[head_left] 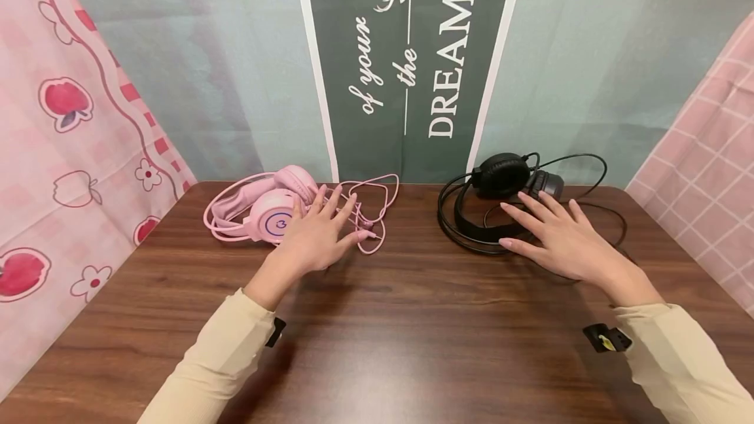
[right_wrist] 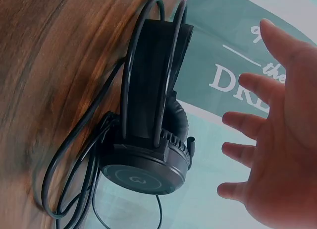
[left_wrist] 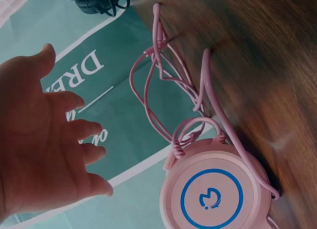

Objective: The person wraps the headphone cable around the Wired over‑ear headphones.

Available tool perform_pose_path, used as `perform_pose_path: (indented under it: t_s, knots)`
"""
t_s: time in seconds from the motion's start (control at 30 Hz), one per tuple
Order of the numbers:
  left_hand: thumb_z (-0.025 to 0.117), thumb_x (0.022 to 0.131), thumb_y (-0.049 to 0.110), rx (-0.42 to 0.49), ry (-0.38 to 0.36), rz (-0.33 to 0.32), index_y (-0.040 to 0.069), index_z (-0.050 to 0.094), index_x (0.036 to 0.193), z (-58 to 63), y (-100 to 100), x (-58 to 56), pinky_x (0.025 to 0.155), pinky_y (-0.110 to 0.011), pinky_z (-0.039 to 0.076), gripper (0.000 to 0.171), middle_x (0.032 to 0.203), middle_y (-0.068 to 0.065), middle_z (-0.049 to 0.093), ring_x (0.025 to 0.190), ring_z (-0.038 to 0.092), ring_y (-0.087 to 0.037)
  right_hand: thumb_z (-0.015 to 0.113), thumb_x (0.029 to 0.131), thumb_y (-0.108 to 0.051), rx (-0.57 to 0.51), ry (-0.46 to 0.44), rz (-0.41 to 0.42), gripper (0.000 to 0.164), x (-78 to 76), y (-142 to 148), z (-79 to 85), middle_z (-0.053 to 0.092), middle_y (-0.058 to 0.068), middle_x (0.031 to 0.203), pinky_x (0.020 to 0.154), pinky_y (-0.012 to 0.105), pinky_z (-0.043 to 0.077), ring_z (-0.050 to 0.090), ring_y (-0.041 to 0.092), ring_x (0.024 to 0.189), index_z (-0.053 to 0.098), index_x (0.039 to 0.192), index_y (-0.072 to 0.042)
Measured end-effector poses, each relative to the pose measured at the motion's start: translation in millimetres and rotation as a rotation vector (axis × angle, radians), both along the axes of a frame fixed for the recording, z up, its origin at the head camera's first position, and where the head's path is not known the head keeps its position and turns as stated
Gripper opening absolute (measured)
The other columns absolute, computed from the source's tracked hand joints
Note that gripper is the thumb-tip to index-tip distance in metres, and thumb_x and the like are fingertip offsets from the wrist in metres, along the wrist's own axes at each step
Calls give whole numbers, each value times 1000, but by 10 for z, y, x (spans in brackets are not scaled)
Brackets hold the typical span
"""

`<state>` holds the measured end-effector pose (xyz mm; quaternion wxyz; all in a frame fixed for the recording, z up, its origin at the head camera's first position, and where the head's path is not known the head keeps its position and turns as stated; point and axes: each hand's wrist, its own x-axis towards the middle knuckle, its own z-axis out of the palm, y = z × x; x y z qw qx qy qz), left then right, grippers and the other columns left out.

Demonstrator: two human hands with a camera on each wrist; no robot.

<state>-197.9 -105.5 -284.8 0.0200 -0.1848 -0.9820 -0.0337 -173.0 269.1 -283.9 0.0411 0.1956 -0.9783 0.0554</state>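
A pink headset [head_left: 273, 214] lies on the back left of the table, its thin pink cable [head_left: 385, 205] looped to its right. Over the headset's right side my left hand [head_left: 315, 237] is spread with nothing in it; in the left wrist view a gap shows between the palm and the round earcup [left_wrist: 212, 199]. A black headset [head_left: 501, 175] rests at the back right, its headband [right_wrist: 151, 80] facing me and black cable [right_wrist: 74, 140] coiled around it. My right hand [head_left: 568, 244] hovers over its front edge, fingers spread, holding nothing.
The brown wooden table [head_left: 377, 319] ends against a green cloth backdrop [head_left: 235, 84] with white lettering. Pink patterned cloth [head_left: 76, 149] hangs along the left, and pink checked cloth [head_left: 713, 169] along the right. Black wrist mounts sit at both cuffs.
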Motion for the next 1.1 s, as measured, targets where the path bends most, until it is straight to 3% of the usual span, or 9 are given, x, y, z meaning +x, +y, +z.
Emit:
perform_pose_path:
  t_s: [0.23, 0.47, 0.67, 0.8, 0.93, 1.1]
  knots:
    - [32, 91, 60, 8, 19, -22, 22, 20, 146, 1, 62, -29, 106, -60, 6, 68, 149, -12, 16, 136, 9, -33, 49, 90, -50, -49, 19, -30, 65, -11, 82, 64, 26, 21, 144, 100, 67, 6, 16, 44, 130, 29, 143, -17]
    - [43, 90, 54, 95, 27, -65, 16, 27, 144, 23, 223, -75, 103, -61, 20, 67, 143, -16, 31, 132, 23, -36, 60, 88, -33, -185, 82, 0, 66, -94, 318, 164, 37, 30, 133, 90, 64, 28, 32, 50, 119, 32, 139, -3]
    - [49, 90, 49, 228, -79, -105, 12, 29, 143, 34, 450, -124, 105, -47, 28, 68, 139, -16, 38, 129, 33, -31, 57, 90, -33, -348, 25, -154, 61, -134, 475, 146, 49, 32, 119, 82, 60, 36, 44, 49, 108, 32, 136, 0]
    - [50, 90, 45, 298, -160, -138, 7, 29, 142, 24, 599, -139, 108, -41, 25, 68, 140, -11, 37, 128, 34, -28, 54, 91, -37, -395, -18, -224, 57, -177, 553, 67, 54, 30, 114, 81, 57, 39, 49, 45, 105, 38, 128, 3]
    - [51, 91, 43, 328, -213, -134, 5, 30, 141, -31, 721, -165, 107, -41, 27, 67, 140, -10, 37, 127, 35, -30, 53, 91, -38, -413, -53, -257, 50, -211, 609, -12, 58, 29, 107, 75, 52, 43, 54, 42, 97, 47, 118, 4]
    - [52, 91, 42, 368, -265, -96, 6, 34, 139, -111, 780, -183, 104, -41, 32, 63, 137, -12, 42, 125, 38, -31, 57, 89, -37, -422, -91, -261, 41, -230, 612, -84, 64, 19, 94, 61, 33, 47, 60, 23, 71, 58, 104, 1]
